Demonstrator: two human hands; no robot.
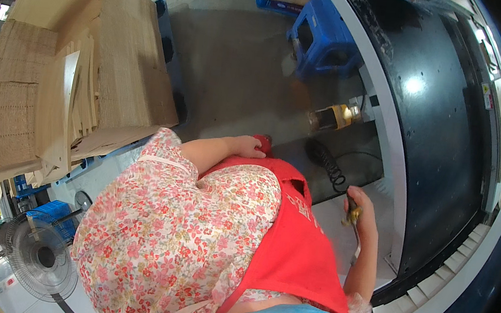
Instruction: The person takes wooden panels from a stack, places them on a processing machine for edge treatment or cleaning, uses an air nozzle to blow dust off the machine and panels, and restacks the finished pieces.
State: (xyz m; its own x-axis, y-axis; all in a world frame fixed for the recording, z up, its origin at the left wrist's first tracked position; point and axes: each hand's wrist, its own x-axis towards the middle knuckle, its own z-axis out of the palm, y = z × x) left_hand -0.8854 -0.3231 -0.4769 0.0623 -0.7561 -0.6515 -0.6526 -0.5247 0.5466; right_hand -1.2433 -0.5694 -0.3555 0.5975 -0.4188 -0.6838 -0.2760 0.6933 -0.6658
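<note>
Yellow-and-black air gun with a bent metal tube is sitting in the right hand, between 3 and 4 o'clock from centre. Fingers are wrapping the handle; tube is pointing to 6 along the forearm, probably to keep the tip clear of everything nearby

Black coiled hose is hanging at 10–11 from that hand, apparently feeding the gun, coils likely giving slack for reach

Left hand is lying just above centre beside a small rounded red thing; can't tell if it's holding that or just resting

Red cloth apron is covering the floral-print dress, presumably against dirt

Further out: glossy black panel in a pale frame is lying at 2, blue plastic stool is standing at 1, big tan cardboard carton is holding flat panels on edge at 10, likely to save space, and grey wire-cage fan is standing at 8
</note>
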